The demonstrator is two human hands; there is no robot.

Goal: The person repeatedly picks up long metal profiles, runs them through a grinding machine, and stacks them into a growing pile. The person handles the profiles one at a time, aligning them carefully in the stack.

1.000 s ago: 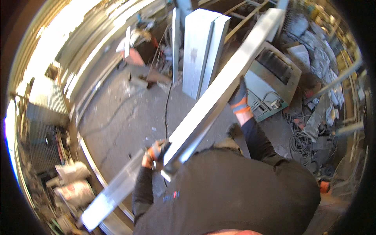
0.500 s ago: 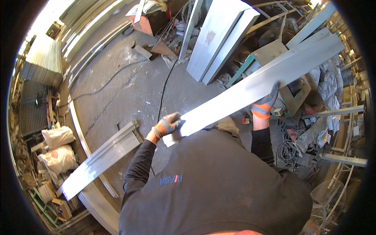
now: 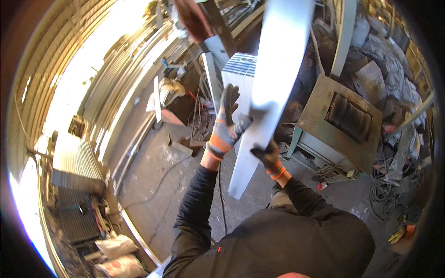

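A long, pale metal profile [image 3: 282, 60] rises steeply in front of me, its lower end hanging above the floor. Both my hands wear grey gloves with orange cuffs. On the profile's left side, my left hand [image 3: 226, 125] is open, fingers stretched upward and thumb reaching toward the profile's edge; whether the thumb touches it I cannot tell. Lower down, my right hand [image 3: 268, 160] grips the opposite edge, its thumb side over the metal. Behind the profile stands a stack of similar metal profiles [image 3: 237, 76], partly hidden by it.
A green-framed metal machine [image 3: 320, 111] with a dark ribbed part stands on the right, close to coiled cable [image 3: 384, 194]. Corrugated sheets [image 3: 76, 162] are piled at left, above white sacks [image 3: 118, 259]. A dark cable [image 3: 153, 194] crosses the floor.
The profile has swung from a slanting, nearly crosswise position to steeply upright. My left hand has let go of its lower end and moved up; my right hand has come inward. The view has shifted.
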